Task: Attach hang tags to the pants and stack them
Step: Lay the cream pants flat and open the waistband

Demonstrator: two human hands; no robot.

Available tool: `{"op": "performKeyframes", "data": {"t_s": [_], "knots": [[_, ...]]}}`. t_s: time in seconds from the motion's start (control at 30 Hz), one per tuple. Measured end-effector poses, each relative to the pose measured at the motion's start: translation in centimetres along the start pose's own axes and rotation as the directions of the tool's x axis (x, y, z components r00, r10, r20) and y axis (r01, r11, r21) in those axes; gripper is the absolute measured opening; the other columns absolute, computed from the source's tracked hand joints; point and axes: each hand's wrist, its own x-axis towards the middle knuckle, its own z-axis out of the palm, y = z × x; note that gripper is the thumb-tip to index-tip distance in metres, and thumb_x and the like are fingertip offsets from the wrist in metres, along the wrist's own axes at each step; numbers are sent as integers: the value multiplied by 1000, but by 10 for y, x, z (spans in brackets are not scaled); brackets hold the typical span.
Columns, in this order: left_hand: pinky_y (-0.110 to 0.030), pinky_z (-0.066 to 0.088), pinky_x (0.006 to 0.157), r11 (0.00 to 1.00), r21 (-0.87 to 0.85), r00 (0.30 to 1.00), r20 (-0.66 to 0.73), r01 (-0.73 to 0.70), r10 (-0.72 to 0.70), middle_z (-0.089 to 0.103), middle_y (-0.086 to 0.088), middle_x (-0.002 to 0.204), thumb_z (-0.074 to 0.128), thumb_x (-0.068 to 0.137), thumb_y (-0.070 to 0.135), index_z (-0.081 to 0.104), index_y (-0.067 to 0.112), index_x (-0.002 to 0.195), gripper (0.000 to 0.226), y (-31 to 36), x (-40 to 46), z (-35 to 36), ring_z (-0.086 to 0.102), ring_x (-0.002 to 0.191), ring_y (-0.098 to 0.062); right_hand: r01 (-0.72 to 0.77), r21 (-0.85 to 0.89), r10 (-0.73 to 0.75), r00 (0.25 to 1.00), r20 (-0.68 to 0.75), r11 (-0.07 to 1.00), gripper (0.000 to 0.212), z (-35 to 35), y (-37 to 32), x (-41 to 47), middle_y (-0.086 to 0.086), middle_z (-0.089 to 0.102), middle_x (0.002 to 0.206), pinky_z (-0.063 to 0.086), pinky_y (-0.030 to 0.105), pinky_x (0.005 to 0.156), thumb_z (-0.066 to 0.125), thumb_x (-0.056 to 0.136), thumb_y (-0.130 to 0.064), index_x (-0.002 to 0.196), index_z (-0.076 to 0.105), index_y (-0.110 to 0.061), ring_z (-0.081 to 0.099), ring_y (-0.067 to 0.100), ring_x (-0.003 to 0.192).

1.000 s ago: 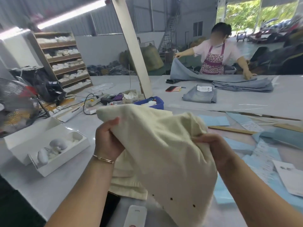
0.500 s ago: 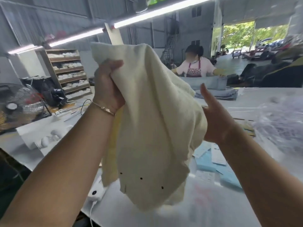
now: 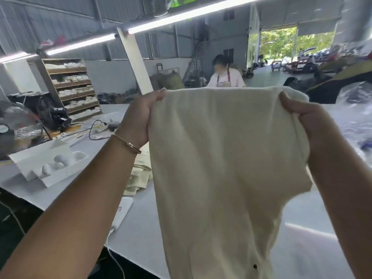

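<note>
The cream cotton pants (image 3: 225,178), bunched and slung over my fists half a second ago, now hang flat before me, top edge stretched from nine to three o'clock above the white tabletop (image 3: 141,234). I judge they are ready to lay down for tagging. My left hand (image 3: 138,119) and right hand (image 3: 306,121) each clench a top corner, fingers (image 3: 291,105) curled tight round cloth.

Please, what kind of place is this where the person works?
Probably a garment finishing or packing workshop in a warehouse-like hall. Both hands hold up cream pants over a long white table, shelves carry folded cloth, and another worker stands at the far side.
</note>
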Motion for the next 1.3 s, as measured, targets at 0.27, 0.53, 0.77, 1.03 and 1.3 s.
{"op": "performKeyframes", "data": {"t_s": [0.27, 0.53, 0.77, 1.03, 1.3], "knots": [[-28, 58, 76, 987, 139, 989, 117, 77, -93, 76, -10, 91, 72, 72, 11, 77, 5, 91, 21, -29, -6, -30, 72, 83, -19, -97, -43, 100, 993, 66, 994, 30, -7, 15, -8, 8, 70, 82, 60, 35, 66, 56, 85, -30, 103, 64, -8, 70, 22, 71], [-43, 52, 87, 432, 897, 976, -169, 93, 141, 67, -17, 105, 82, 72, 41, 67, 5, 99, 47, -45, -10, -41, 62, 104, -34, -72, -90, 60, 990, -130, 993, 13, 16, 27, -14, 10, 72, 79, 59, 35, 63, 63, 87, -12, 95, 68, -3, 71, 24, 73], [-36, 42, 99, 145, 896, 897, 434, -420, -82, 57, -4, 127, 65, 55, 84, 58, 23, 124, 92, -29, -29, 31, 48, 119, -21, -71, -143, 62, 996, -69, 987, 7, 27, 22, -30, 8, 72, 73, 57, 31, 58, 73, 70, -15, 74, 75, -9, 71, 22, 67], [-29, 59, 64, 704, 679, 680, 416, 209, -603, 75, -9, 87, 68, 87, 20, 78, 11, 85, 13, -58, -36, 95, 71, 70, -20, -127, -366, 28, 965, -262, 922, 16, -27, -4, -69, 9, 71, 76, 54, 24, 54, 81, 65, -13, 78, 73, -7, 70, 18, 63], [-30, 58, 71, 876, 179, 757, 446, 447, -477, 72, -12, 82, 56, 93, 20, 77, 5, 87, 27, -64, -33, 191, 69, 69, -21, -44, -939, -672, 687, -276, 340, 23, -67, 23, -116, -2, 58, 115, 34, 29, 87, 66, 86, -27, 108, 63, -21, 51, 24, 111]]}}
